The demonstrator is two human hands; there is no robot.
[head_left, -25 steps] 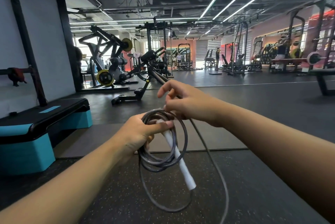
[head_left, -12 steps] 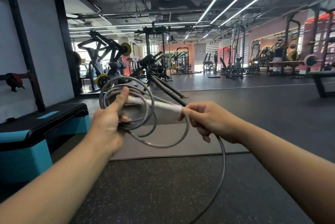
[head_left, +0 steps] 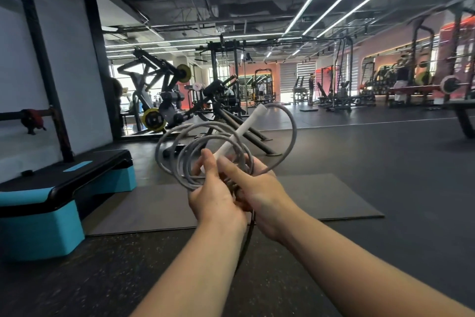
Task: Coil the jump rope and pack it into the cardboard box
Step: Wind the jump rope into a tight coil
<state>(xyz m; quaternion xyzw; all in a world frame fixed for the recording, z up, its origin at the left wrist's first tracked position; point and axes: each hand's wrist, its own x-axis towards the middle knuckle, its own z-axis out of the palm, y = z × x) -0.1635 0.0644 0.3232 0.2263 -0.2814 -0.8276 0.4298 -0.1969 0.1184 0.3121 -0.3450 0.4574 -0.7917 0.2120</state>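
**Rope gathered in loops between two hands**

While both forearms reach out side by side over the dark gym floor, the jump rope (head_left: 180,152) sits bunched in grey loops just above and to the left of the two hands. The left hand (head_left: 214,201) clasps the bundle where the loops cross, thumb pointing up along the strands. The right hand (head_left: 259,193) presses in right beside it, touching it, fingers wrapped round the same crossing point, thumb laid forward. A white handle (head_left: 243,134) rises from the shared grip, tilted up and to the right, poking through the coils. One wider loop arcs out to the right of the handle and curves back into the right hand. A single dark strand hangs straight down between the wrists. Behind the hands lies a grey mat (head_left: 321,201), with a teal step platform (head_left: 51,214) off to the left.
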